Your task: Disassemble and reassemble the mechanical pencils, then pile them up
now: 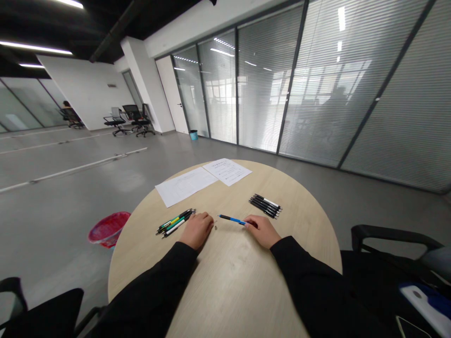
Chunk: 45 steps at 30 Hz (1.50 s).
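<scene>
Between the fingers and thumb of my right hand (261,230) is a blue pen (234,219) with a black front section, its tip pointing left just above or on the table. My left hand (198,230) rests palm down with its fingers curled; whatever they may hold is hidden. Close to its fingertips lies a tiny dark piece (215,227), too small to name. Left of that hand is a loose bunch of mixed-colour pens (173,223), green, yellow, white and black. A neat row of mostly black pens (265,205) lies beyond my right hand.
Two printed paper sheets (186,185) lie at the far side of the round wooden table (239,286). A red basket (109,227) stands on the floor to the left. Black chairs (394,263) flank the table, with a phone-like item on the right one.
</scene>
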Each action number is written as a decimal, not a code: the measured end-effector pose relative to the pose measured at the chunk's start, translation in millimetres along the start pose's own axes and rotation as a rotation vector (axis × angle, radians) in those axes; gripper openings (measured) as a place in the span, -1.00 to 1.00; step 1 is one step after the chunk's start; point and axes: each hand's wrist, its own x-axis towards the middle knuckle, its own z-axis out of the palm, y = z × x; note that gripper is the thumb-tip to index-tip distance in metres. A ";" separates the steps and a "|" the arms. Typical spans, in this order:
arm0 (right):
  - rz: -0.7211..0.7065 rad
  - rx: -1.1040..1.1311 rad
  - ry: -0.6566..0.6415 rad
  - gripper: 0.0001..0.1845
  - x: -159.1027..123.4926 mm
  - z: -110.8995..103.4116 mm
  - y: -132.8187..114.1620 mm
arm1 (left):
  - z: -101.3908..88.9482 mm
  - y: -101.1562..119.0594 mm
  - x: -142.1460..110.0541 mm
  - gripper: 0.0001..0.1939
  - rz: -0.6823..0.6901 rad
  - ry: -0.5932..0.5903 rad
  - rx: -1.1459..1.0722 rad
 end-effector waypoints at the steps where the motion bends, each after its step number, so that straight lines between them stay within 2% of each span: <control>1: -0.001 -0.003 0.000 -0.84 0.1 0.1 0.2 | 1.0 0.1 0.6 -0.79 0.004 -0.003 0.003; 9: 0.004 -0.006 0.006 -0.85 -0.1 -0.3 -0.9 | 6.9 -2.8 2.1 -0.79 0.002 -0.013 0.030; 17: 0.003 -0.011 0.024 -0.86 -0.3 -1.2 -1.5 | 5.1 -5.0 -2.0 -0.82 -0.098 0.095 -0.284; 20: 0.002 -0.041 0.040 -0.86 -0.2 -0.9 1.0 | 4.1 -3.4 -2.0 -0.82 -0.114 0.117 -0.331; 30: -0.033 -0.064 0.029 -0.85 0.4 -0.5 1.6 | 0.6 3.3 -2.2 -0.83 -0.085 0.145 -0.387; 45: -0.043 -0.088 0.007 -0.83 0.5 -2.0 -0.5 | -2.8 6.6 -1.9 -0.82 -0.057 0.123 -0.379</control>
